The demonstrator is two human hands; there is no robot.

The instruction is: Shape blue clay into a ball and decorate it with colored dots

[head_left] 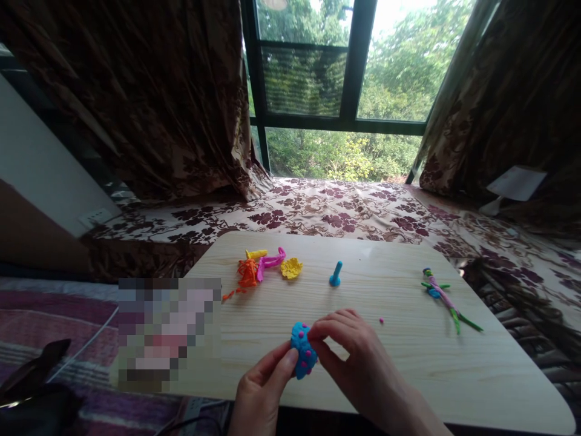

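Note:
My left hand (265,381) pinches a blue piece of modelling clay (300,363) dotted with several small pink balls, holding it above the near side of the table. Against the upper right edge of that piece, the thumb and fingers of my right hand (358,348) are drawn together; whatever lies between their tips is hidden. A loose pink clay ball (381,321) rests on the tabletop right of my hands. Farther back, a blue clay stem (336,275) stands upright on a wider foot.
At the back left of the pale wooden table (363,254) lie orange clay strands (247,274), a pink clay shape (271,260), a yellow clay stick (256,254) and a yellow clay disc (291,268). A pink and green clay figure (440,293) lies at the right. The left end is blurred.

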